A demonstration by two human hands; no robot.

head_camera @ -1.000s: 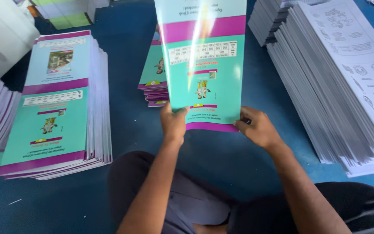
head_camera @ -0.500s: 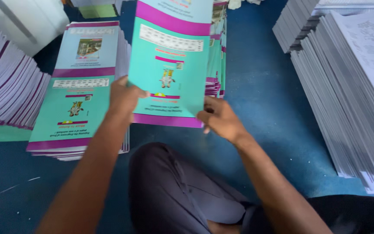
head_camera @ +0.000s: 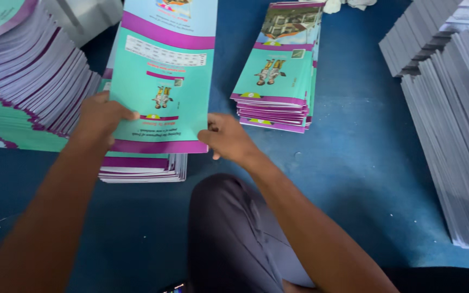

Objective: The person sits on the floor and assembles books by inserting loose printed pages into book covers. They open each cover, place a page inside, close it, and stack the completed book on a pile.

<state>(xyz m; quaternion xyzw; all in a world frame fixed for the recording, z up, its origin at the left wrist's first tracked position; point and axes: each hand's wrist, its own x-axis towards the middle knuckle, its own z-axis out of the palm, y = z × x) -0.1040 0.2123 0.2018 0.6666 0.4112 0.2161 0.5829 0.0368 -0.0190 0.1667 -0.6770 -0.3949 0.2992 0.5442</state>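
Both hands are pinching a thin teal cover sheet at its near corners: left hand, right hand. Light, floppy, probably glossy-slick; held over a stack of booklets.

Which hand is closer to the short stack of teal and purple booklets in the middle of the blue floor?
The right hand, just left of the short stack of teal and purple booklets. The left hand is farther left, across the held cover sheet.
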